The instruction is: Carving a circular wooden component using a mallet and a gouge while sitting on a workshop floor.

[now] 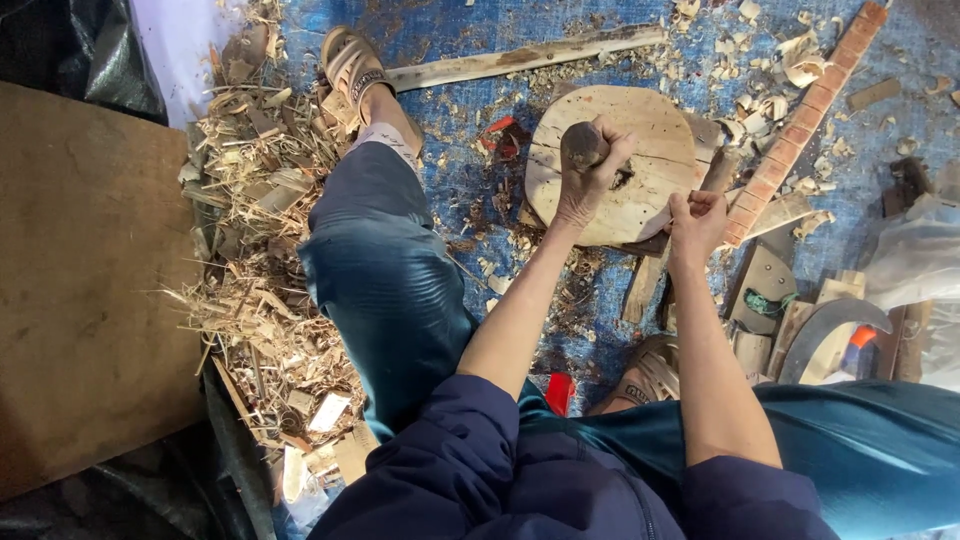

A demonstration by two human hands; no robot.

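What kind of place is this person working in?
Probably a simple woodworking spot on the floor: wood shavings lie heaped on a blue tarp, and the left hand holds a tool on a round wooden block among offcuts.

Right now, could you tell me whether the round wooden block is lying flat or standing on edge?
Flat: the round wooden block shows its broad face upward, left hand resting on it.

One round wooden block (610,160); two sandals (352,62) (652,372); one curved blade (830,325); two hands (590,170) (695,225).
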